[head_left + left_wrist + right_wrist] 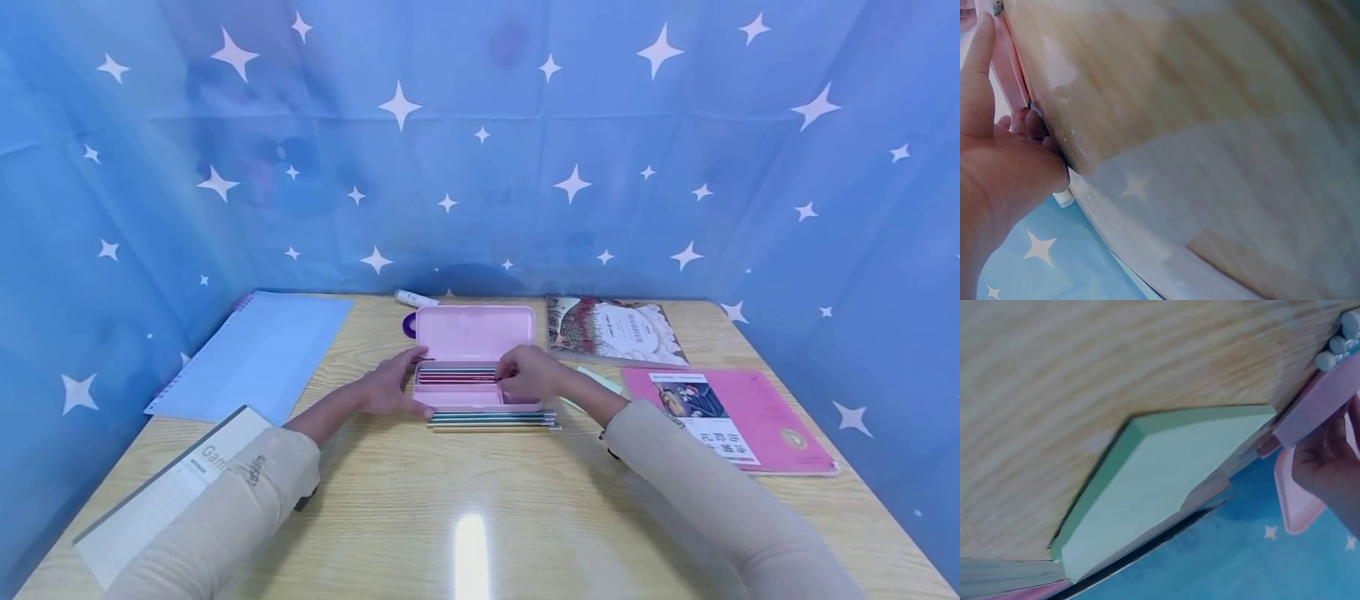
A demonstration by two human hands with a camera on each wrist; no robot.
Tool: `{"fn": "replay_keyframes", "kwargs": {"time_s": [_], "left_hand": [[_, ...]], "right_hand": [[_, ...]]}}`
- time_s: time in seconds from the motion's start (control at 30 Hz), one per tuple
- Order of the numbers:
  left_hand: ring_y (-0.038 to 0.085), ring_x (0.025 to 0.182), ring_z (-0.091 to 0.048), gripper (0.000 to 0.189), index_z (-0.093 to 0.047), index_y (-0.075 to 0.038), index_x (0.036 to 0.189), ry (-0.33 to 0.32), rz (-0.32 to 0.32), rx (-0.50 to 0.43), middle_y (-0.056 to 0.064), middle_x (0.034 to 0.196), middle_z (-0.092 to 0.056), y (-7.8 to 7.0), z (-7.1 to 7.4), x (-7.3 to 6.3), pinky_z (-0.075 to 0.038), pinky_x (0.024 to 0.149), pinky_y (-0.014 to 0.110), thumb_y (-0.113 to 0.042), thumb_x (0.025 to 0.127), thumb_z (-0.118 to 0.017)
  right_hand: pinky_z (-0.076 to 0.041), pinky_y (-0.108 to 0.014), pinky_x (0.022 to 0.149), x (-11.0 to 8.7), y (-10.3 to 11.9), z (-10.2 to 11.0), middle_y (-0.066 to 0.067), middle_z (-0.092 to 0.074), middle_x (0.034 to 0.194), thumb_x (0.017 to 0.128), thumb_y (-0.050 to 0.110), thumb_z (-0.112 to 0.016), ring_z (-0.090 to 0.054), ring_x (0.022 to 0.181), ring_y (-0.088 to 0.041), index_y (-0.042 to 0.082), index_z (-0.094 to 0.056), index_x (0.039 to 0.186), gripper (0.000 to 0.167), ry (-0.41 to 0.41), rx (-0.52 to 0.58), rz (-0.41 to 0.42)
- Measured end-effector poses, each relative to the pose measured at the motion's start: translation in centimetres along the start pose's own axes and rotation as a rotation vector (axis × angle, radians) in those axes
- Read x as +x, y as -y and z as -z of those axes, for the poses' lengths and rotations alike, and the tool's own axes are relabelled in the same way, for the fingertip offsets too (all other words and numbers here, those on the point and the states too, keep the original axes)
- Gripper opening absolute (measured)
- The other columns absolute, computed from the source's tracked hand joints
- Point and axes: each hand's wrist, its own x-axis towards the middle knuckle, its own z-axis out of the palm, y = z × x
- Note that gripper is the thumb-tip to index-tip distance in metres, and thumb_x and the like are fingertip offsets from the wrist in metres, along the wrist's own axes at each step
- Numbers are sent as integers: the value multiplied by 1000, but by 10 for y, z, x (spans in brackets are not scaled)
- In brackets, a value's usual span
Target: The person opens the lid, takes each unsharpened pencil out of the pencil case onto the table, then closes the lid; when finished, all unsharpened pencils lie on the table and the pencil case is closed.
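A pink pencil case [476,333] stands with its lid raised, and several coloured pencils [456,376] lie inside it. My left hand [387,387] holds the case at its left end, thumb by the front corner and fingers by the hinge side. In the left wrist view, that hand [1007,156] lies along the pink wall. Reaching into the right part of the case, my right hand [528,372] has its fingers curled at the end of a dark red pencil and pinches it; the fingertips are partly hidden. More pencils [491,423] lie side by side along the case's front.
A green sticky-note pad [1166,456] lies right of the case. Beyond it are a pink book [780,408] and a patterned book [622,329]. At left lie a blue spiral notebook [262,350] and a white notebook [180,475]. A white tube [416,298] and purple tape roll [408,325] sit behind.
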Motion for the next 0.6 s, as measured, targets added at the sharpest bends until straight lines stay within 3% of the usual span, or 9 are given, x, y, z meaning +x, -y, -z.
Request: {"fn": "replay_keyframes", "kwargs": {"time_s": [0.3,0.6], "left_hand": [[43,147,-14,118,-12,-13,159,-3,18,35,15,162,-22,-1,0,-1,-8,112,70,-52,73,-84],[44,147,-14,120,-11,-14,159,-7,26,48,14,162,-23,-1,0,-2,-7,110,73,-54,72,-84]], "right_hand": [[-49,-26,70,4,0,7,-3,-67,80,92,0,-62,-55,70,-10,-1,-70,95,9,133,17,-51],[-50,-26,69,1,-3,7,-5,-67,82,90,-4,-62,-56,72,-10,-2,-70,95,10,95,21,25]]}}
